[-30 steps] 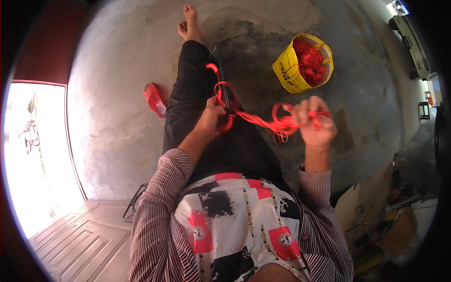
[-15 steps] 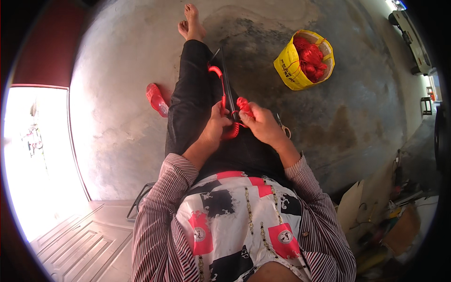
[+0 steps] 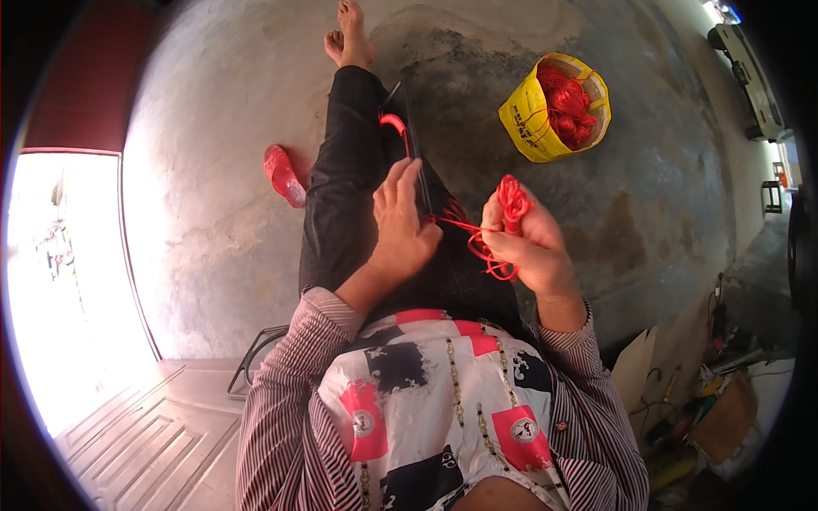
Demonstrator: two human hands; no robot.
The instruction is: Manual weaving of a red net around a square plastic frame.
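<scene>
A bundle of red cord (image 3: 513,198) is gripped in my right hand (image 3: 541,243), which is raised to the right of my lap. Loose loops of the cord dangle below the fist, and strands run taut leftward toward my left hand (image 3: 399,226). That hand lies over my thigh with its fingers stretched out, its thumb close to where the strands meet a thin dark bar (image 3: 417,157). The bar extends away along my leg. A curved red cord-wrapped piece (image 3: 394,121) sits at its far part; my left hand hides the near part.
A yellow bag (image 3: 521,128) filled with red cord (image 3: 569,106) stands on the floor at the far right. One red shoe (image 3: 285,176) lies left of my leg. A panelled metal surface (image 3: 162,426) is at the lower left, and assorted clutter (image 3: 724,417) at the lower right.
My right hand has moved right and toward me with the cord bundle, drawing strands out. My left hand has loosened, its fingers now extended. The scissors beside my right hand are now hidden.
</scene>
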